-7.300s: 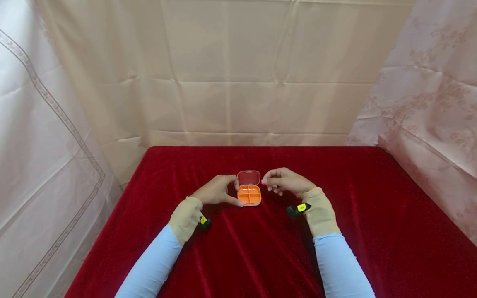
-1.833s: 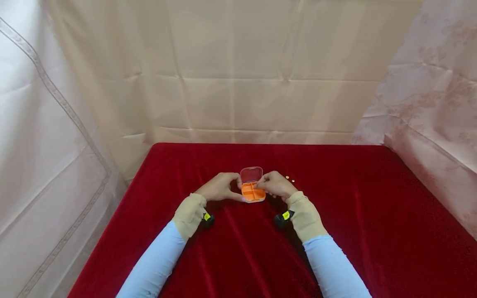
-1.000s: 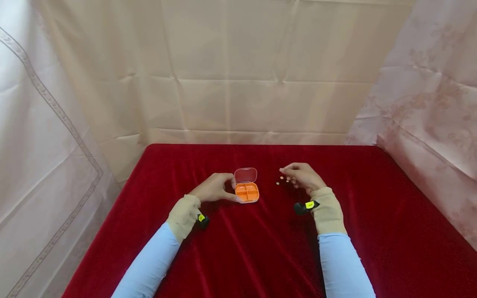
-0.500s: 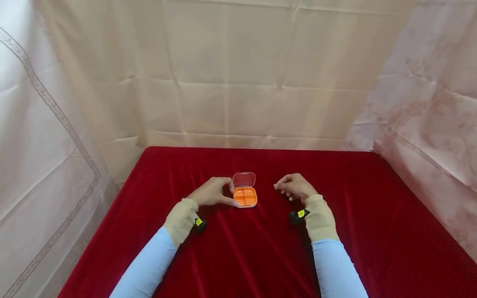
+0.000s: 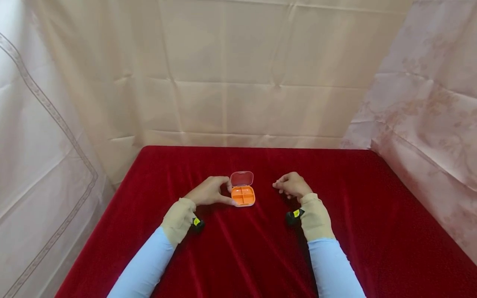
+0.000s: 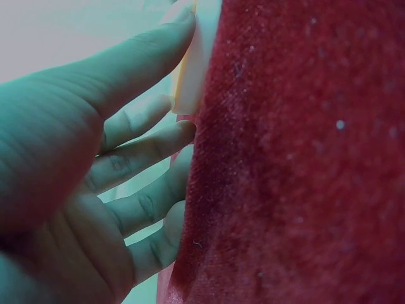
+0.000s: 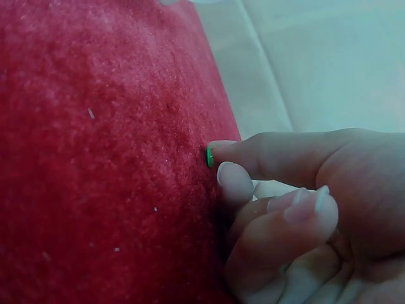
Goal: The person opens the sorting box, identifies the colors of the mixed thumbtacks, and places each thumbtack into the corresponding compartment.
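An orange pill case [image 5: 243,196] divided into several compartments stands on the red cloth, its clear lid [image 5: 242,178] tipped back. My left hand [image 5: 209,191] grips the case's left side, thumb at the front edge and a finger at the back corner. In the left wrist view the thumb presses the pale side of the case [image 6: 197,63], with the other fingers spread below. To the right of the case, my right hand [image 5: 292,184] is low over the cloth, thumb and fingertip drawn together. The right wrist view shows a small green pill-like disc [image 7: 210,157] right at those tips.
Red velvet cloth [image 5: 223,256] covers the table, with its back edge behind the hands. Pale curtains [image 5: 238,82] hang behind and at both sides. Black wrist cameras [image 5: 292,217] sit on the inner sides of both wrists.
Since reaching into the case, my right hand has gone right to several small pieces on the cloth, now out of sight in the head view. My left hand has kept holding the case.
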A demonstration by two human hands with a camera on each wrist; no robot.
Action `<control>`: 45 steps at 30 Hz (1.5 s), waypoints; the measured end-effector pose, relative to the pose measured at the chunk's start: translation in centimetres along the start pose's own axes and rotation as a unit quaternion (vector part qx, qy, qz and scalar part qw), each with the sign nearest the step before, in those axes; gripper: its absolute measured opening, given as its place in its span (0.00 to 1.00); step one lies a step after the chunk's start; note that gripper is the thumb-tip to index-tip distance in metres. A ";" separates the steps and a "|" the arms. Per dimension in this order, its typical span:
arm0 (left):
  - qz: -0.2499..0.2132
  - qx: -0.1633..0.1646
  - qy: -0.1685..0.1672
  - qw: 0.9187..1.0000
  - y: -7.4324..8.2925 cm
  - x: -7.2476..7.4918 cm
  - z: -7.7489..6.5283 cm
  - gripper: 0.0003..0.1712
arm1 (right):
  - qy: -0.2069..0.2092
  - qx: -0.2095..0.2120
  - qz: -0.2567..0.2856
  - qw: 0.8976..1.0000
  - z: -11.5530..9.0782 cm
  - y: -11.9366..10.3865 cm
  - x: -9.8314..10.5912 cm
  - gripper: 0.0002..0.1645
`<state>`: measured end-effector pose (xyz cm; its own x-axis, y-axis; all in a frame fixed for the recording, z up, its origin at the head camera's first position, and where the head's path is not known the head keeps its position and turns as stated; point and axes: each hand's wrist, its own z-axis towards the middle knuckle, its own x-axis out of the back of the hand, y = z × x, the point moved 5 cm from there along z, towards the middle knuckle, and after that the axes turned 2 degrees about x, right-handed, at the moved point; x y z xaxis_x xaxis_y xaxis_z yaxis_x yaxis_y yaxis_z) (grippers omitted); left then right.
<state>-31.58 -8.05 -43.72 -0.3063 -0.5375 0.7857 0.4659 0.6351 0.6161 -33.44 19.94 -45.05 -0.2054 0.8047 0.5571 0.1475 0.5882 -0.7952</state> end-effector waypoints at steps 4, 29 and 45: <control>0.007 0.005 -0.006 1.000 0.1 0.0 0.0 0.26 | -0.009 0.003 0.013 1.000 0.0 0.2 0.0 0.12; -0.004 -0.006 -0.005 1.000 0.2 0.5 0.2 0.25 | -0.291 0.052 0.492 0.819 0.2 -1.4 -1.8 0.14; -0.002 -0.002 -0.009 1.000 0.0 0.2 0.2 0.25 | -0.337 0.072 0.521 0.781 -0.2 -1.9 -2.5 0.18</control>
<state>-31.82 -8.12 -43.54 -0.3238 -0.5296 0.7840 0.4686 0.6301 0.6192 -32.98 16.81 -44.85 -0.5161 0.5861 -0.6246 0.4732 -0.4127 -0.7783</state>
